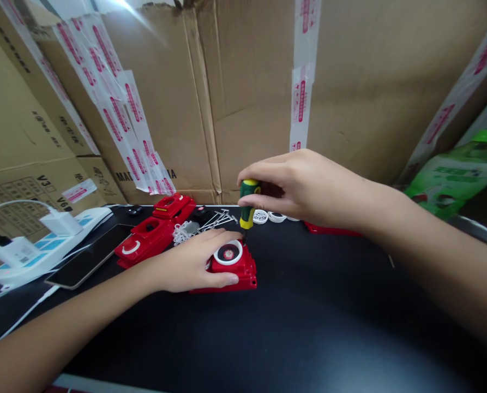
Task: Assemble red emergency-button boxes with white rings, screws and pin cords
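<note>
On the black table lies a red plastic casing (245, 273) with a white ring (228, 252) around a dark round centre on its top. My left hand (198, 262) grips this casing from the left, thumb along the near side and fingers over the far side. In my right hand (284, 188) is a short green-and-yellow screwdriver (247, 204), held upright. Its tip points down at the far right corner of the casing; whether it sits on a screw is too small to tell.
More red casings (145, 237) lie behind to the left, beside white cords (184, 232) and metal T-shaped rods (218, 218). White round parts (260, 216) sit at the back. A phone (91, 259) and a power strip (50, 245) are left. Cardboard (251, 82) walls the back; a green bottle (456, 174) stands right.
</note>
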`<state>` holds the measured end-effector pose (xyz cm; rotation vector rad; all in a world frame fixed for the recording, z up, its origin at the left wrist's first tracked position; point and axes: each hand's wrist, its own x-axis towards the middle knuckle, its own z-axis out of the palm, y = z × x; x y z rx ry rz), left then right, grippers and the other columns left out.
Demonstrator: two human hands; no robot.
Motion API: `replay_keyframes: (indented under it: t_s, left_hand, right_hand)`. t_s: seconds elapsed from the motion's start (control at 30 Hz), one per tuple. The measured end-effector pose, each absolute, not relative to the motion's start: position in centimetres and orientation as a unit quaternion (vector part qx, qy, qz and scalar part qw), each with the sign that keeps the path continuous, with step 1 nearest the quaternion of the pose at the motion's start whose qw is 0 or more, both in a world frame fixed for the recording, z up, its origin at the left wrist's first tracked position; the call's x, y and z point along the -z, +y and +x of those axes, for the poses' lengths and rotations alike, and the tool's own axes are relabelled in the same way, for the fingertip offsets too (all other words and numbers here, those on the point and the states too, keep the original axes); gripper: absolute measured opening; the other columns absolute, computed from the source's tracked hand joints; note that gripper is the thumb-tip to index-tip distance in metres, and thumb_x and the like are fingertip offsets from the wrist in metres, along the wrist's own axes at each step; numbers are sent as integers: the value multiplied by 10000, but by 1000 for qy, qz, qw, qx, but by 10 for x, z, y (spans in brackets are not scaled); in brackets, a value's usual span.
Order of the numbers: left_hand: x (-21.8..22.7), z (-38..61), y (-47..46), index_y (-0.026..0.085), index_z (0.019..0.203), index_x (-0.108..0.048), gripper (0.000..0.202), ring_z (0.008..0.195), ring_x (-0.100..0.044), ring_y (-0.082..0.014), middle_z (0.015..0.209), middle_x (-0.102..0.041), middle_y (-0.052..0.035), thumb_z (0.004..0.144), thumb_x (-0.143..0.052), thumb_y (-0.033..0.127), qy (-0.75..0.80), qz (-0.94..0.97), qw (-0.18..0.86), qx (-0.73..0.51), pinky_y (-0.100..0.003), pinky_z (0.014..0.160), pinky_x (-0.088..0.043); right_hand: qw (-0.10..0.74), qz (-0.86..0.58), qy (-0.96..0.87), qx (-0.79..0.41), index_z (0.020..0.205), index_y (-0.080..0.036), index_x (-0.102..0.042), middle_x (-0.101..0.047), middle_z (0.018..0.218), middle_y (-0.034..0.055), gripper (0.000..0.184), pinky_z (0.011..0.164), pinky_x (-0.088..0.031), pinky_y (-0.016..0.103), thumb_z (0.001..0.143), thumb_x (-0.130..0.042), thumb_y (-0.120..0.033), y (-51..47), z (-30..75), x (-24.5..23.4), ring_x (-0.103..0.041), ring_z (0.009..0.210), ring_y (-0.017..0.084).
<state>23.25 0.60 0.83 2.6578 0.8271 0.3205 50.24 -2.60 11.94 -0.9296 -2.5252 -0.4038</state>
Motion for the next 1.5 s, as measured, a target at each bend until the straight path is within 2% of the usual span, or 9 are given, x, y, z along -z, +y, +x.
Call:
replay_keyframes:
  t_s: [0.07, 0.2, 0.3, 0.43, 0.83, 0.97, 1.07, 1.23, 1.5]
  left_hand:
    - [-8, 232, 6, 229, 1543, -498, 772, 1427, -580, -373, 1557, -599, -147, 927, -747, 623, 290, 935, 170, -110, -535, 1208, -466]
    - [-8, 232, 7, 220, 1545, -490, 769, 1419, -585, -363, 1551, -601, -149, 935, -738, 619, 291, 937, 166, -101, -519, 1202, -473]
    - [-8, 233, 6, 218, 1546, -493, 766, 1422, -584, -365, 1554, -600, -149, 937, -738, 614, 293, 937, 160, -102, -514, 1200, -476]
    - [-9, 233, 6, 222, 1545, -497, 757, 1430, -579, -366, 1565, -595, -150, 941, -735, 610, 287, 939, 154, -110, -516, 1200, -477]
    - [-7, 233, 7, 213, 1538, -502, 761, 1417, -586, -365, 1542, -606, -151, 939, -733, 620, 283, 939, 162, -114, -531, 1205, -468]
    - [-7, 233, 7, 213, 1552, -482, 757, 1432, -572, -362, 1560, -588, -154, 954, -721, 611, 282, 939, 162, -107, -540, 1216, -454]
    - [-7, 233, 7, 224, 1565, -470, 768, 1435, -569, -365, 1571, -581, -152, 953, -721, 614, 287, 938, 163, -107, -541, 1218, -451]
    - [-6, 232, 7, 227, 1574, -463, 789, 1444, -561, -365, 1580, -573, -149, 948, -719, 634, 291, 937, 164, -102, -528, 1226, -445]
    - [-7, 232, 7, 229, 1579, -453, 789, 1447, -555, -363, 1581, -568, -147, 951, -717, 626, 293, 936, 165, -100, -535, 1226, -443]
  right_hand:
    - [188, -335, -910, 159, 1271, -171, -715, -725, 1019, 71, 361, 659, -406, 328, 1071, -590, -445, -27, 506, -120, -580, 714, 167]
    - [152, -296, -933, 137, 1604, -231, -476, -599, 1385, 136, 526, 754, -479, 355, 1110, -500, -413, -30, 516, -126, -642, 872, 195]
    - [171, -255, -946, 100, 1519, -235, -560, -610, 1376, 126, 419, 841, -496, 364, 1109, -488, -284, -32, 517, -130, -645, 1008, 219]
    - [185, -244, -947, 92, 1362, -218, -658, -672, 1277, 107, 311, 830, -491, 355, 1097, -495, -227, -31, 513, -130, -652, 1009, 219]
    - [204, -266, -931, 146, 1304, -166, -708, -694, 1125, 87, 312, 737, -424, 329, 1099, -543, -334, -27, 508, -123, -613, 811, 178]
    - [185, -279, -933, 130, 1414, -197, -649, -676, 1215, 105, 375, 728, -432, 331, 1096, -539, -362, -29, 511, -124, -639, 878, 205]
    - [187, -266, -941, 98, 1494, -234, -584, -636, 1323, 116, 419, 770, -466, 341, 1085, -551, -318, -29, 513, -127, -653, 933, 213]
    - [198, -226, -948, 102, 1399, -217, -646, -666, 1289, 114, 336, 858, -488, 365, 1086, -522, -228, -25, 514, -127, -647, 1023, 230]
    - [221, -227, -939, 137, 1358, -170, -673, -666, 1218, 107, 314, 762, -471, 321, 1074, -559, -241, -22, 512, -121, -635, 912, 192]
